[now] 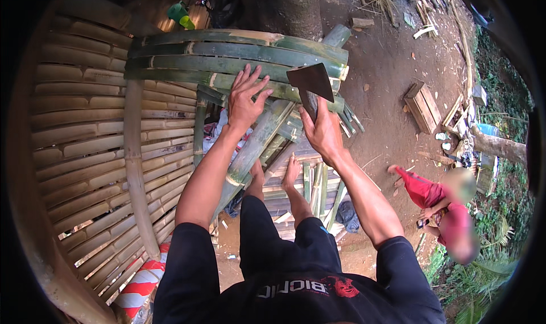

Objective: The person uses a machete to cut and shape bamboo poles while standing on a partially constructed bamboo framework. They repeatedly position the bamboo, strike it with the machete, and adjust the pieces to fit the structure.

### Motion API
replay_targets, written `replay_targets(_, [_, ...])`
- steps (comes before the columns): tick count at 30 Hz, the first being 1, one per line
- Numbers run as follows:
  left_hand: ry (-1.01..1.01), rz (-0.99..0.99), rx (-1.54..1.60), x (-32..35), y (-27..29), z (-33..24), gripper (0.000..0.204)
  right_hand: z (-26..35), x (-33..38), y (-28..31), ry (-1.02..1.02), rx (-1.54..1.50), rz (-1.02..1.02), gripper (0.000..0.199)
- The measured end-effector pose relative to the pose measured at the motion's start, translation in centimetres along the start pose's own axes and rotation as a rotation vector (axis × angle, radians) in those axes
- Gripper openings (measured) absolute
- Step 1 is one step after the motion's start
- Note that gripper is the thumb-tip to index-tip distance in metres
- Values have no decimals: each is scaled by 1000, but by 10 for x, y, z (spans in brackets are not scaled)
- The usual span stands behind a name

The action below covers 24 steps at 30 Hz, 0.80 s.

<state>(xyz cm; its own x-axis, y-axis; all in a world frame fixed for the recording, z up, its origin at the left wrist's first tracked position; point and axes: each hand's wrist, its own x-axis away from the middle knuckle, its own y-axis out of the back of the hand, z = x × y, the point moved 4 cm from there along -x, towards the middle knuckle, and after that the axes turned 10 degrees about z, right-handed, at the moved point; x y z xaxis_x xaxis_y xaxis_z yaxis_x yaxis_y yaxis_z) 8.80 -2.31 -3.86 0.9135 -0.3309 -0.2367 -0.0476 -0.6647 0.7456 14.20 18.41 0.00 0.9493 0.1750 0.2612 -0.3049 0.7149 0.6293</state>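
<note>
My right hand [325, 132] grips the wooden handle of a hatchet [311, 81]. Its broad dark head is raised over the right end of several split green bamboo slats [239, 65]. The slats lie side by side, reaching left toward a bamboo wall [79, 119]. With fingers spread, my left hand [244, 103] rests on the near slats, a little left of the blade. Below my hands a thick bamboo pole [264, 139] slants down between my arms. Whether the blade touches the slats, I cannot tell.
A round bamboo post [134, 159] stands against the wall. Under my bare feet is a platform of slats [273, 202]. A tree trunk [296, 8] rises beyond the work. On the dirt at right are a wooden crate [422, 108] and two people in red [426, 190].
</note>
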Motion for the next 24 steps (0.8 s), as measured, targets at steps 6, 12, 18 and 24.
replay_targets(6, [25, 77, -29, 1, 3, -1, 36, 2, 35, 23, -81, -38, 76, 38])
replay_targets(12, [245, 60, 45, 98, 44, -77, 35, -56, 194, 52, -325, -8, 25, 46])
replay_targets(18, [939, 434, 43, 358, 51, -140, 26, -189, 385, 34, -713, 82, 389, 47])
replay_targets(24, [1472, 171, 1556, 498, 51, -189, 18, -293, 506, 2, -874, 67, 596, 35])
